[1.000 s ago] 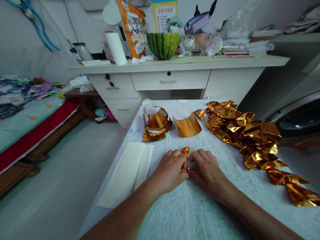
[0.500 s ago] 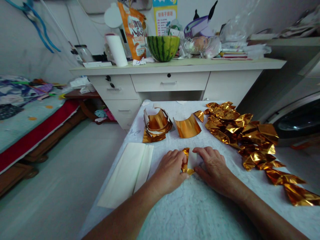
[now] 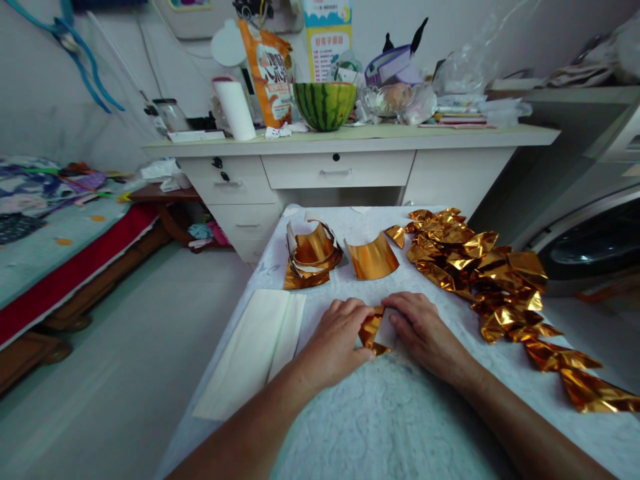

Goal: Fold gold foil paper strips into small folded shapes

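A small sheet of gold foil paper (image 3: 371, 328), partly folded with its pale back showing on the right, lies on the cloth-covered table between my hands. My left hand (image 3: 337, 340) grips its left side, thumb at the near edge and fingers at the far one. At the upper right of the sheet, the bent fingers and thumb of my right hand (image 3: 420, 327) close on its edge, covering that corner. Beyond them stands a curved gold foil sheet (image 3: 373, 258), beside a curled stack of gold foil sheets (image 3: 313, 250). Folded gold foil pieces (image 3: 470, 257) form a heap on the right.
Folded white paper (image 3: 250, 353) lies left of my left arm. Behind the table is a white desk (image 3: 295, 143) bearing a cut watermelon (image 3: 325, 105), an orange snack bag (image 3: 270, 73) and a white roll (image 3: 235, 110). A washing machine (image 3: 595, 230) stands at right.
My right hand's fingers have drawn in to the sheet's upper corner, thumb moving up from the lower edge. More gold shows beside my left fingers. The view has shifted slightly.
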`<action>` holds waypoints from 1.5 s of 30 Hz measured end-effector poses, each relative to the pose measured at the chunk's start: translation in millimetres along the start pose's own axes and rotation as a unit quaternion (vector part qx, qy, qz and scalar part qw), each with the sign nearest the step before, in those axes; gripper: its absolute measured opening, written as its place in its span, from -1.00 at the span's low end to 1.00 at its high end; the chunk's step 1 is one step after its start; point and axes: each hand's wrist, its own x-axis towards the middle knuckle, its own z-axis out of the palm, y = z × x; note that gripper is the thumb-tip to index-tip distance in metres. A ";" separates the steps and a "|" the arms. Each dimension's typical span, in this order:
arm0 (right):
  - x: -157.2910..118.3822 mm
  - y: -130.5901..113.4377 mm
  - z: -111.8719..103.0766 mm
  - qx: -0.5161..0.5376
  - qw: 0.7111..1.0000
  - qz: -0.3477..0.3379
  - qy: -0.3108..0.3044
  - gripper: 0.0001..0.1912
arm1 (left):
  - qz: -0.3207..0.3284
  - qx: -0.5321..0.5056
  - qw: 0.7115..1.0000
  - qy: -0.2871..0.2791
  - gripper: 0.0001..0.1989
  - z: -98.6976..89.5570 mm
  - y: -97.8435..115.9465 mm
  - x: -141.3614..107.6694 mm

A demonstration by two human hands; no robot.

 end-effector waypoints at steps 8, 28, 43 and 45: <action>3.8 4.7 -1.4 -0.004 0.999 0.033 -0.008 -0.86 | -0.011 -0.028 0.999 -0.011 -0.43 -5.0 -0.1 0.0; -3.4 3.3 -8.9 0.183 0.973 0.140 0.000 -0.89 | -0.088 -0.221 0.971 -0.015 -0.89 -0.2 -2.5 5.3; -6.3 -5.7 -2.4 0.087 0.993 0.072 -0.040 -0.85 | -0.089 -0.020 0.989 0.119 -0.90 2.5 -11.8 9.5; -5.4 -7.7 -1.2 0.040 0.997 0.053 -0.043 -0.83 | -0.085 0.026 0.990 0.111 -0.89 3.8 -12.4 9.8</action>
